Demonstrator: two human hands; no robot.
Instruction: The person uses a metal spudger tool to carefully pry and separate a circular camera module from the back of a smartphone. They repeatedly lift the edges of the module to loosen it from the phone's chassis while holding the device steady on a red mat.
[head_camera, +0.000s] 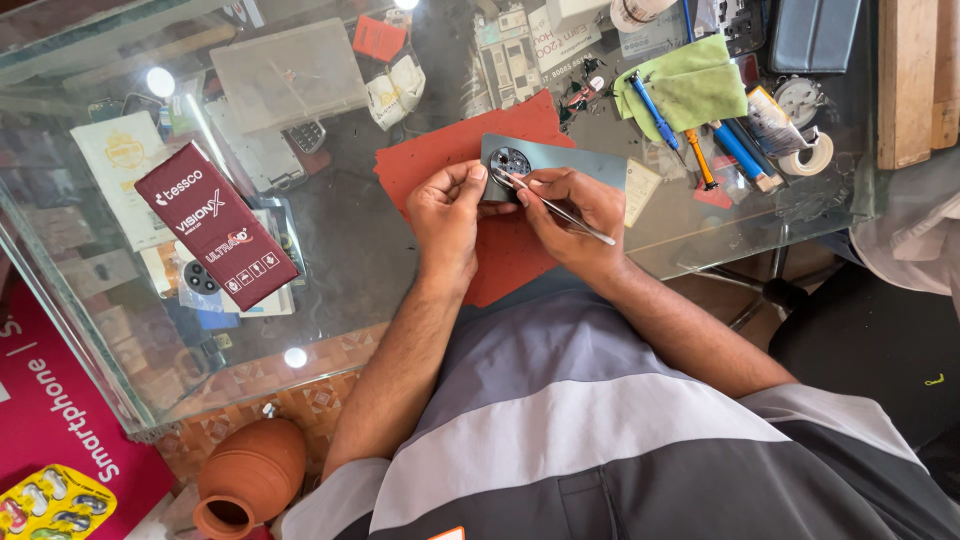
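Phone: a grey-blue phone (560, 160) lies back-up on a red mat (460, 150) near the middle of the worktop, its round camera ring (510, 161) towards the person's left.
Left hand: the left hand (445, 215) steadies the phone at the camera end, fingers pressed together on its edge beside the ring.
Right hand: the right hand (575, 210) pinches thin metal tweezers (555, 207) between thumb and fingers, the tip resting at the camera ring.
Doing it well: a light, low-angled touch with the tip seems wise, with the phone held flat so the lens does not get scratched.
Worktop: a glass worktop (340, 240), crowded; a maroon box (215, 225) to the left, a green cloth (690, 85), blue-handled screwdrivers (740, 150) and a tape roll (810, 155) to the right.
Room: a clay pot (250, 475) sits below the worktop's near edge, on the person's left.
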